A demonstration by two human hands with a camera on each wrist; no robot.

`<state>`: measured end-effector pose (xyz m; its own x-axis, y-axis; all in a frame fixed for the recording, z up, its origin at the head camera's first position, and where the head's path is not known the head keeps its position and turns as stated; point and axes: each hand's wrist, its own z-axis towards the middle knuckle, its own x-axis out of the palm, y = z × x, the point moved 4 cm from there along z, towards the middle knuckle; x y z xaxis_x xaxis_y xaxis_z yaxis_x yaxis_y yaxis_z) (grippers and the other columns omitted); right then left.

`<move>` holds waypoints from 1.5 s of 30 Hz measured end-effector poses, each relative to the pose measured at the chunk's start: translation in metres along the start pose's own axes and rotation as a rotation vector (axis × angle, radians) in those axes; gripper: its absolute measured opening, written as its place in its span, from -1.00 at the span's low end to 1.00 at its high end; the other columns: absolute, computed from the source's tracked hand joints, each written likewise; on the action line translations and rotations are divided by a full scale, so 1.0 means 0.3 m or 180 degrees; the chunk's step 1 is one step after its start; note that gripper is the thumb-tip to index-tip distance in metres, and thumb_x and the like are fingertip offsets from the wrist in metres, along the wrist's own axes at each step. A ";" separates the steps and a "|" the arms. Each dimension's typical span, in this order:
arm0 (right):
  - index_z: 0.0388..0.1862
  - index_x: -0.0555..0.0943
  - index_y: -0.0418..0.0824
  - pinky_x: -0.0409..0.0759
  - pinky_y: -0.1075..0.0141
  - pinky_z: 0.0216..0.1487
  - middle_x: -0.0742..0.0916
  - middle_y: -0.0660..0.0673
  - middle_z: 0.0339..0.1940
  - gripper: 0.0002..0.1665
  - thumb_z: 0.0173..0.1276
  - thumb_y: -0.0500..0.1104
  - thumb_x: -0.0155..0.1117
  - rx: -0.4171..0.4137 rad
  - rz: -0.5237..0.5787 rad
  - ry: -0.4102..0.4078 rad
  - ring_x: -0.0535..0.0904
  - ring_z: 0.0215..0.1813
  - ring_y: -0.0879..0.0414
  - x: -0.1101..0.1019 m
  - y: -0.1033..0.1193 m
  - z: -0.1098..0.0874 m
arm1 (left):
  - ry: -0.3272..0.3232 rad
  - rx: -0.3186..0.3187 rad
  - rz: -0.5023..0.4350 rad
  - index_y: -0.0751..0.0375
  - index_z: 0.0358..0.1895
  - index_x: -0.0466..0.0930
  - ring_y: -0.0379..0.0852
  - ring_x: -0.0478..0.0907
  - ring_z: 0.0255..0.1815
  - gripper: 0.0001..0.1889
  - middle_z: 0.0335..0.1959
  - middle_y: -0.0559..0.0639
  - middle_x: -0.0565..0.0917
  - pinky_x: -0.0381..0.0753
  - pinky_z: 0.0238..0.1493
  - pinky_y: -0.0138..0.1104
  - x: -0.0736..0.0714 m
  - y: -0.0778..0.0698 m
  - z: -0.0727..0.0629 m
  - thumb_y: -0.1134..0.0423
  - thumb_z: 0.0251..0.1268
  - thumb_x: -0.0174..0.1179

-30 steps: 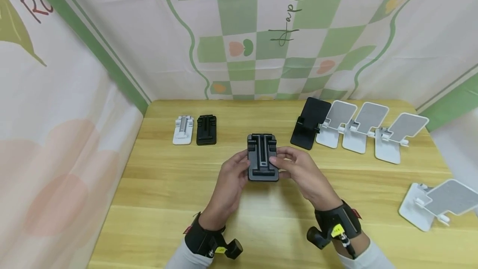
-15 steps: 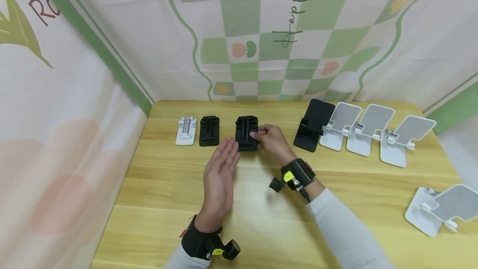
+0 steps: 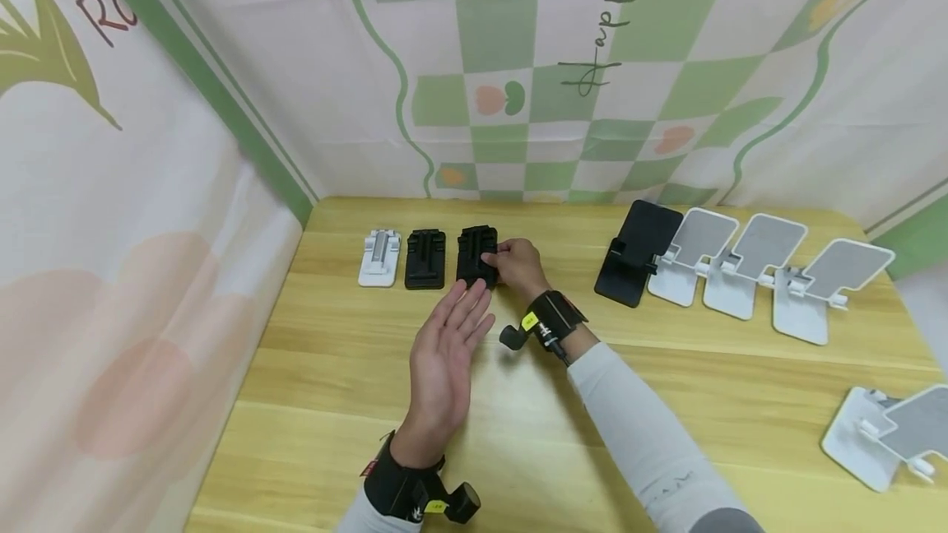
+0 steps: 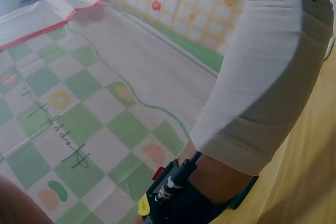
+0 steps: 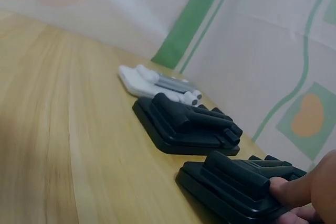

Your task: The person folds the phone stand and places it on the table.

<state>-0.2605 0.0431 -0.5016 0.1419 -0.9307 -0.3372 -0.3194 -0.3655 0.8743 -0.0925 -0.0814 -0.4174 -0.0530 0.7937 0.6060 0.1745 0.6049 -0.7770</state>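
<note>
My right hand [image 3: 521, 268] pinches the right edge of a folded black phone stand [image 3: 476, 249] at the back of the table, thumb on top. In the right wrist view that same black phone stand [image 5: 236, 187] lies low over the wood, with the thumb [image 5: 294, 190] on its near side. My left hand [image 3: 447, 352] is held palm up with fingers straight, its fingertips overlapping the stand's front edge in the head view. To the left sit another folded black phone stand [image 3: 425, 259] and a folded white phone stand [image 3: 379, 258], side by side.
At the back right stand an unfolded black phone stand [image 3: 638, 253] and several unfolded white ones [image 3: 754, 257] in a row. One more unfolded white stand [image 3: 881, 438] is at the right edge. A patterned curtain [image 3: 570, 105] rises behind the table [image 3: 333, 368].
Both hands held the black phone stand in front; my left hand let go and straightened. My right hand carried the stand back and left, beside the other folded ones.
</note>
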 end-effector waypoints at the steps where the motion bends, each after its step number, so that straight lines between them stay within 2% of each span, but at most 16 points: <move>1: 0.12 0.64 -0.43 0.64 0.40 -0.25 0.77 -0.31 -0.03 -0.59 0.47 -0.14 0.32 -0.0050 -0.0071 -0.0043 0.71 -0.14 0.02 0.000 0.008 -0.003 | 0.0003 0.0007 0.0008 0.21 0.61 0.06 0.08 0.29 0.59 -0.44 0.57 0.17 0.34 0.23 0.63 -0.01 0.001 -0.002 0.000 0.10 0.71 -0.47; 6: 0.00 0.70 -0.39 0.62 0.33 -0.27 0.79 -0.29 -0.05 -0.62 0.41 -0.10 0.37 -0.0147 -0.0593 -0.0339 0.68 -0.11 -0.05 -0.005 0.030 -0.020 | 0.0000 0.0007 -0.0002 0.18 0.59 0.10 0.08 0.29 0.59 -0.45 0.57 0.17 0.34 0.25 0.63 -0.02 0.002 -0.008 -0.003 0.10 0.70 -0.49; 10: -0.04 0.72 -0.36 0.59 0.31 -0.28 0.79 -0.27 -0.07 -0.64 0.39 -0.08 0.40 -0.0132 -0.0766 -0.0414 0.67 -0.14 -0.04 0.000 0.028 -0.026 | 0.0020 0.0014 -0.0046 0.19 0.59 0.09 0.09 0.29 0.59 -0.45 0.57 0.18 0.33 0.26 0.62 -0.01 0.003 -0.010 -0.004 0.10 0.70 -0.48; 16: -0.05 0.71 -0.35 0.57 0.32 -0.33 0.78 -0.26 -0.09 -0.66 0.37 -0.11 0.45 -0.0176 -0.0639 -0.0412 0.66 -0.19 -0.04 0.010 0.015 -0.021 | 0.0063 0.0014 -0.0143 0.23 0.60 0.08 0.09 0.30 0.58 -0.45 0.58 0.22 0.31 0.32 0.59 -0.04 0.008 -0.009 -0.005 0.12 0.71 -0.48; 27: -0.18 0.69 -0.34 0.57 0.36 -0.38 0.79 -0.25 -0.18 -0.76 0.37 -0.16 0.44 -0.0260 -0.0585 -0.0365 0.69 -0.26 -0.01 0.034 0.001 -0.014 | 0.0107 0.0023 -0.0101 0.18 0.58 0.12 0.09 0.32 0.57 -0.46 0.55 0.18 0.36 0.36 0.57 -0.06 0.020 -0.012 -0.006 0.11 0.71 -0.47; 32: -0.11 0.64 -0.34 0.61 0.32 -0.31 0.76 -0.26 -0.17 -0.72 0.43 -0.12 0.38 -0.0314 -0.0521 -0.0300 0.66 -0.23 -0.02 0.023 -0.007 -0.028 | 0.0092 0.0011 -0.0108 0.19 0.58 0.13 0.12 0.30 0.58 -0.46 0.55 0.19 0.36 0.36 0.57 -0.06 0.021 -0.008 -0.007 0.11 0.71 -0.47; 35: -0.01 0.62 -0.33 0.63 0.29 -0.28 0.74 -0.26 -0.14 -0.66 0.48 -0.06 0.32 -0.0361 -0.0450 -0.0261 0.66 -0.19 -0.04 -0.021 -0.007 -0.056 | 0.0090 0.0004 -0.0115 0.21 0.58 0.13 0.13 0.30 0.58 -0.46 0.57 0.24 0.33 0.37 0.56 -0.06 0.020 -0.007 -0.007 0.11 0.71 -0.47; 38: 0.08 0.61 -0.26 0.64 0.27 -0.28 0.74 -0.26 -0.09 -0.59 0.52 0.04 0.27 -0.0387 -0.0401 -0.0195 0.68 -0.14 -0.11 -0.102 -0.007 -0.117 | 0.0086 -0.0012 -0.0096 0.20 0.57 0.15 0.11 0.32 0.57 -0.46 0.57 0.25 0.32 0.38 0.56 -0.07 0.019 -0.005 -0.010 0.10 0.71 -0.46; 42: 0.16 0.61 -0.16 0.64 0.26 -0.22 0.73 -0.21 -0.01 -0.53 0.55 0.16 0.19 -0.0526 -0.0510 -0.0214 0.71 -0.04 -0.18 -0.252 -0.005 -0.234 | 0.0128 -0.0031 0.0004 0.19 0.57 0.16 0.06 0.34 0.56 -0.47 0.56 0.23 0.34 0.37 0.57 -0.08 0.020 -0.005 -0.015 0.11 0.72 -0.47; 45: 0.16 0.63 -0.13 0.63 0.29 -0.18 0.74 -0.18 -0.02 -0.49 0.56 0.21 0.13 -0.0703 -0.0714 -0.0344 0.70 -0.06 -0.12 -0.378 -0.004 -0.333 | 0.0172 -0.0018 0.0077 0.20 0.56 0.17 0.07 0.34 0.57 -0.47 0.56 0.22 0.35 0.35 0.58 -0.07 0.020 -0.010 -0.016 0.11 0.72 -0.48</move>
<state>-0.1827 0.1507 -0.4295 0.0817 -0.8280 -0.5547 -0.0790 -0.5602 0.8246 -0.0886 -0.0787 -0.4107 0.0045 0.8033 0.5956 0.1806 0.5851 -0.7906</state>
